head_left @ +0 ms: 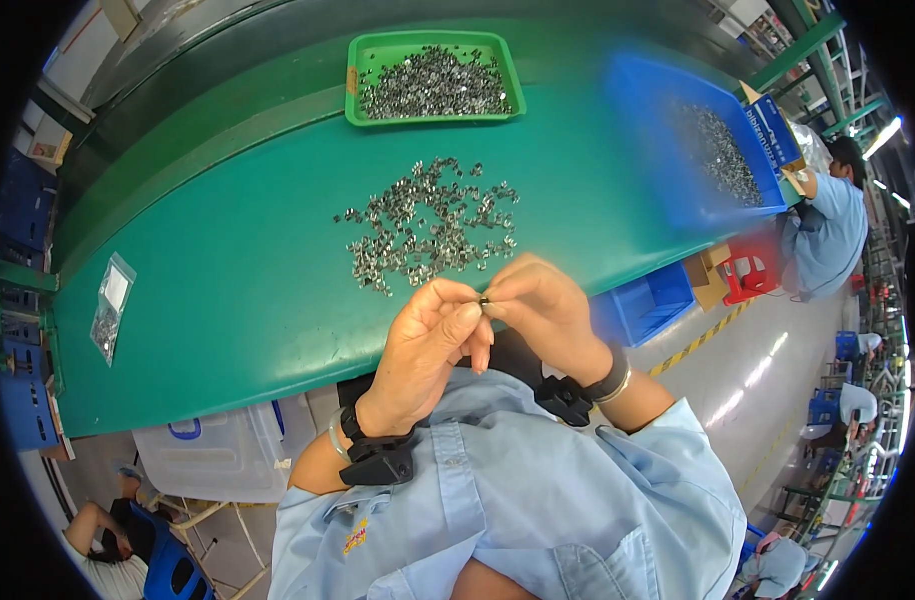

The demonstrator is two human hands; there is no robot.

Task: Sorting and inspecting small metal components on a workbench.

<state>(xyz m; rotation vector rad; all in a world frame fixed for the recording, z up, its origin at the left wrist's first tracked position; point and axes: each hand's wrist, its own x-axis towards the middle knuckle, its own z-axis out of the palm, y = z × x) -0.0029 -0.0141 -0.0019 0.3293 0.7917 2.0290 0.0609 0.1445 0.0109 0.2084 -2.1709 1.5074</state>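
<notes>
My left hand (428, 335) and my right hand (546, 315) meet fingertip to fingertip at the near edge of the green table. Pinched between them is a small dark metal piece (485, 299), too small to make out in detail; both thumbs and forefingers touch it. Just beyond my hands lies a loose spread of small shiny metal parts (428, 225) on the tabletop. Behind that spread stands a green tray (433, 122) heaped with what look like the same parts.
At the right stands a blue bin (643, 130) with many small metal parts. A clear plastic bag (113, 305) lies on the table's left side. Below the table's right edge are a blue crate (653, 305) and a red stool (750, 268). Another person (828, 230) sits beyond the bin.
</notes>
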